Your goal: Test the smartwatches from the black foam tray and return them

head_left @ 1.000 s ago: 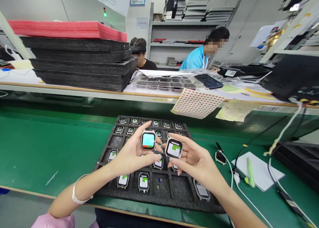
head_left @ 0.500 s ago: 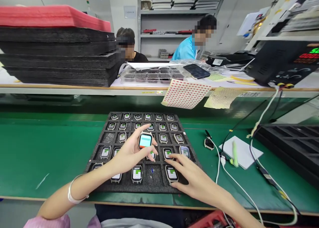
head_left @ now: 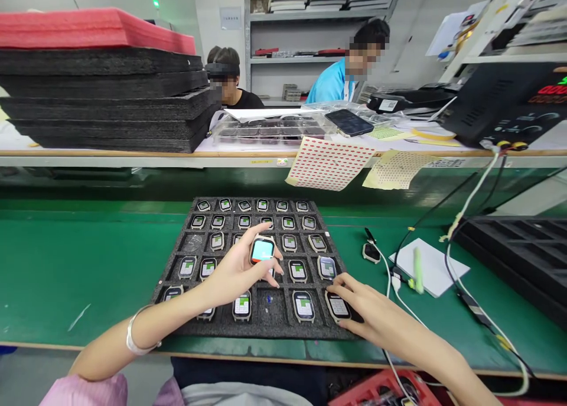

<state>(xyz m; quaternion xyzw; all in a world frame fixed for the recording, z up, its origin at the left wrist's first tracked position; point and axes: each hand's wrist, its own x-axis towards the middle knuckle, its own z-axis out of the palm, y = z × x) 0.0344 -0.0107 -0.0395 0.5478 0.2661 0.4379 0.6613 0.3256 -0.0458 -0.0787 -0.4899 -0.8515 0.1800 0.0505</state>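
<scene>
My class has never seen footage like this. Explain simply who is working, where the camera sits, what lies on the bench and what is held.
No machine here: a person works bare-handed, wearing the camera on their head, so we look forward and down, roughly as they do. On the green bench lies a black foam tray, most of its compartments holding smartwatches. The left hand holds a smartwatch with a lit turquoise screen above the tray. The right hand spans another smartwatch in the nearest row's rightmost compartment; whether it grips it is hard to tell. To the right lies white paper.
</scene>
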